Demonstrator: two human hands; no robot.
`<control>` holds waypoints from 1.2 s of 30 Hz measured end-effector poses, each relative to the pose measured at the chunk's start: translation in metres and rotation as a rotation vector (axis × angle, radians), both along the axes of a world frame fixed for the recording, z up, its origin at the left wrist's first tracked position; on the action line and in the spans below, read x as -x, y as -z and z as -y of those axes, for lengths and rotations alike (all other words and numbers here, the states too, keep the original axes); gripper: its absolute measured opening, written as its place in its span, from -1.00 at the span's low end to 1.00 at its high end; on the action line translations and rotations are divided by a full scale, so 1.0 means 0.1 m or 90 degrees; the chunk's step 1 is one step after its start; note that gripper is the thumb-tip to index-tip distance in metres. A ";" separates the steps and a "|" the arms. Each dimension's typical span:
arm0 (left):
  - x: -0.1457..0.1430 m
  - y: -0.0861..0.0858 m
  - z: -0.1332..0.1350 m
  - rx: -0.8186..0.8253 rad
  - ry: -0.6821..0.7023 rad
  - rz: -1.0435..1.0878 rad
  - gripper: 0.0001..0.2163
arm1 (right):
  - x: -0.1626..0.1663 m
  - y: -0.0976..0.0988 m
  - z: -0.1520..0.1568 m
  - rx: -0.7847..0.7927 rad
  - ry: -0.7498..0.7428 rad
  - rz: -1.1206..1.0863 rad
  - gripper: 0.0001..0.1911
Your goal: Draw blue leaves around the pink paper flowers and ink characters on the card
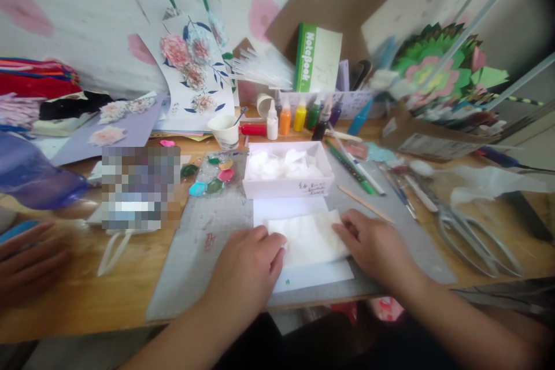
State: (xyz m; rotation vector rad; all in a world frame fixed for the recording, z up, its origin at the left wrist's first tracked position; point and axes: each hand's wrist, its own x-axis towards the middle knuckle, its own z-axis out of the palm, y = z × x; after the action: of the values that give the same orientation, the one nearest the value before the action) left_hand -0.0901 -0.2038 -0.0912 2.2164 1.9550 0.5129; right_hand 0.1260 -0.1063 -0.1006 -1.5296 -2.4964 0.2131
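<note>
A white tissue [310, 238] lies in front of me, a rectangle that looks folded, over a sheet of white paper [318, 277]. My left hand [251, 263] is closed on its left edge, thumb and fingers pressed together. At the opposite edge, my right hand [377, 243] pinches the tissue's right side, fingers curled. Just beyond the tissue stands a white open box [288, 188] with crumpled white pieces [281, 163] in it. Under the paper and box is a grey cutting mat [182, 277].
Paint bottles [285, 118] and a paper cup [224, 130] stand behind the box. Green pens [351, 167], a wooden stick [364, 203] and large scissors [472, 237] lie to the right. At the far left, another person's hand [30, 263] rests near the table.
</note>
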 end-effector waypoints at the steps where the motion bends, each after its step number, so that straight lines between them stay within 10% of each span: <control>1: -0.02 -0.04 -0.01 -0.027 0.008 -0.019 -0.81 | 0.01 0.00 0.00 -0.006 0.000 0.007 -0.75; 5: -0.17 -0.15 -0.08 -0.096 0.144 -0.069 -0.82 | 0.03 -0.01 0.00 -0.028 -0.005 0.028 -0.77; 9: -0.30 -0.06 -0.11 -0.015 0.259 -0.114 -0.40 | 0.06 -0.03 0.01 -0.050 -0.011 0.044 -0.78; 18: -0.31 0.07 -0.09 0.088 0.259 -0.117 -0.13 | 0.00 -0.05 0.02 -0.136 -0.043 -0.017 -0.80; 25: -0.33 0.11 -0.04 0.077 0.253 -0.098 -0.03 | -0.07 0.01 0.48 -0.235 -0.412 -0.035 -0.49; 29: -0.34 0.04 0.01 0.076 0.247 -0.108 -0.01 | -0.20 0.25 0.53 -0.274 -0.414 0.034 -0.16; 36: -0.20 -0.07 0.22 0.062 0.198 -0.145 -0.11 | -0.44 0.55 0.40 -0.251 -0.388 -0.011 -0.14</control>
State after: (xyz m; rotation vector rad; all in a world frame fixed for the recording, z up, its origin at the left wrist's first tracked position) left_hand -0.0706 -0.2256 -0.0844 2.5422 1.6360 0.1260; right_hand 0.1702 -0.1464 -0.1560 -0.5975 -2.7056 -0.1705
